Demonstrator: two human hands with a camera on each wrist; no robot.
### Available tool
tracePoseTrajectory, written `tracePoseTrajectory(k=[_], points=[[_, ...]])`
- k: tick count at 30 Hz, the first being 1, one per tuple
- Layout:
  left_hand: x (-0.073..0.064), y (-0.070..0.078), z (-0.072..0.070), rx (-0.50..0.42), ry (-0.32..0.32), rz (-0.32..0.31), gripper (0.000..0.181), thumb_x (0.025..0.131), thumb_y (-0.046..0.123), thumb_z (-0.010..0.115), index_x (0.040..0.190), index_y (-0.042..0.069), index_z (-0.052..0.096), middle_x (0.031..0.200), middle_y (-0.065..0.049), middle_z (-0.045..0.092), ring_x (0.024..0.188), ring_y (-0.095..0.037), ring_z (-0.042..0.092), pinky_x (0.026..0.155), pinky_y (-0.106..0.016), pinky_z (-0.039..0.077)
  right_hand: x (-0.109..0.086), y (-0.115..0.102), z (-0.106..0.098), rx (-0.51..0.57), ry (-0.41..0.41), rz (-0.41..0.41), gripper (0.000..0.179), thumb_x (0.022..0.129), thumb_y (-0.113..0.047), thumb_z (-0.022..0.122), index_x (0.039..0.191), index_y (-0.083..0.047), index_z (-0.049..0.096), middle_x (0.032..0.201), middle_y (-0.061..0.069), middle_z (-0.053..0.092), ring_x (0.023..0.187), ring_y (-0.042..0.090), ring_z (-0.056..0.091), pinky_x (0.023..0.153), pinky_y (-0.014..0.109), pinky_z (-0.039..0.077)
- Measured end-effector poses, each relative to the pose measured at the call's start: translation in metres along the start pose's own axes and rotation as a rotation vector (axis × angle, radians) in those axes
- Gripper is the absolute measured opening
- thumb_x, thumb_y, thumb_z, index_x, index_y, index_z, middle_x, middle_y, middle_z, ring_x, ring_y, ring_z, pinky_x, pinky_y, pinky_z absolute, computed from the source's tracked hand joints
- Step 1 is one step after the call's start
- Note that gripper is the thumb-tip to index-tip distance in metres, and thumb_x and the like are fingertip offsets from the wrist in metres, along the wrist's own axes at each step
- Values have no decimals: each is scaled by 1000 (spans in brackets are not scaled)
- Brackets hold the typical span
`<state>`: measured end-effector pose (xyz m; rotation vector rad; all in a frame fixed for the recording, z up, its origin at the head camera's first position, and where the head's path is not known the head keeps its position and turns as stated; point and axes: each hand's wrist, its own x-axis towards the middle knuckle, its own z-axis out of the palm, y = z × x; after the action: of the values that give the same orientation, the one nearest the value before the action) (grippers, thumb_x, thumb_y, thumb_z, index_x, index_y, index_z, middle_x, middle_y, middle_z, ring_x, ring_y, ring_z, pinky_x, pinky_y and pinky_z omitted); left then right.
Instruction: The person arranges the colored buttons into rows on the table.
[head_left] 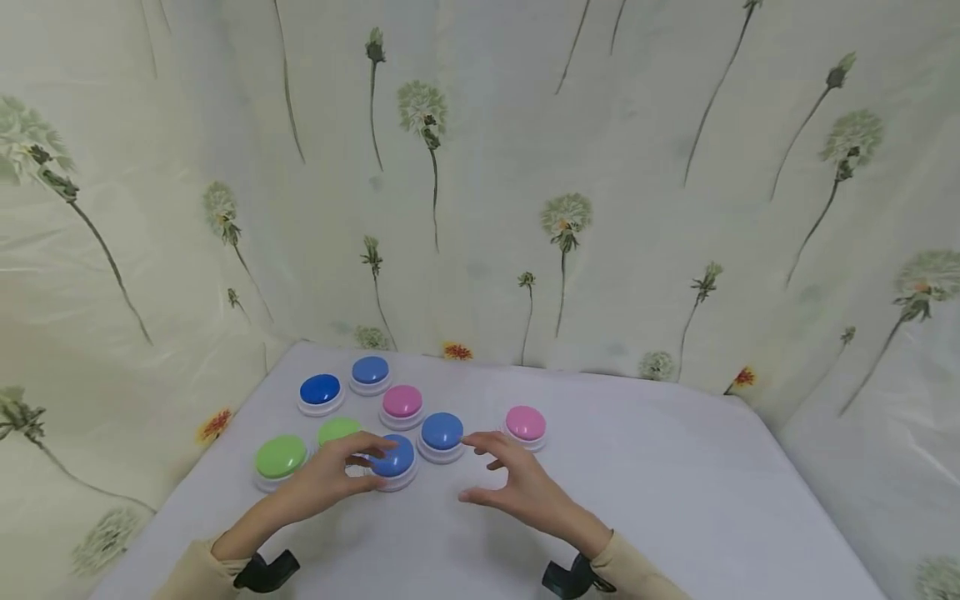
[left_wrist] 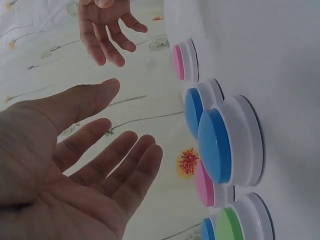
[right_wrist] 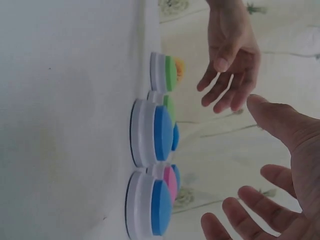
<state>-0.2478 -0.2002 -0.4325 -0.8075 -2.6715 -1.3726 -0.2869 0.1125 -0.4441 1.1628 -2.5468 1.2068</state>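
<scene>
Beige sleeves cross the frame's bottom, the left hand partly hides a green button and blue button, and the right hand matches its wide grip.

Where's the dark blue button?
In the head view, the dark blue button sits left on the table, beside a lighter blue button and behind two green buttons.
</scene>
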Motion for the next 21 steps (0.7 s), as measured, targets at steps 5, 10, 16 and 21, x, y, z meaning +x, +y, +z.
tracePoseTrajectory(k=[5, 10, 16, 21], points=[[-9, -6, -8, 2, 54, -49, 44, 85, 15, 73, 126, 9, 60, 124, -11, 63, 110, -34, 61, 92, -44, 53, 17, -3, 13, -4, -60, 11, 67, 79, -43, 78, 138, -29, 49, 134, -2, 55, 117, 18, 55, 89, 32, 55], [-11, -15, -5, 15, 121, -136, 51, 84, 11, 73, 130, -2, 55, 126, -25, 60, 111, -41, 60, 92, -43, 53, 33, 0, 31, 6, -104, 57, 69, 80, -44, 76, 139, -22, 50, 132, 2, 56, 116, 26, 56, 90, 38, 55], [-8, -26, 6, 6, 156, -260, 62, 81, 10, 76, 134, -8, 49, 132, -28, 55, 120, -42, 56, 98, -44, 50, 49, 3, 55, -3, -148, 127, 78, 79, -47, 76, 142, -12, 46, 139, 9, 53, 120, 27, 57, 90, 37, 55], [-6, -32, 17, 55, 159, -305, 65, 79, 13, 77, 136, -5, 50, 140, -24, 50, 125, -42, 52, 99, -47, 48, 58, 5, 71, -25, -141, 144, 79, 78, -46, 77, 141, -10, 46, 139, 9, 53, 119, 27, 59, 92, 35, 54]])
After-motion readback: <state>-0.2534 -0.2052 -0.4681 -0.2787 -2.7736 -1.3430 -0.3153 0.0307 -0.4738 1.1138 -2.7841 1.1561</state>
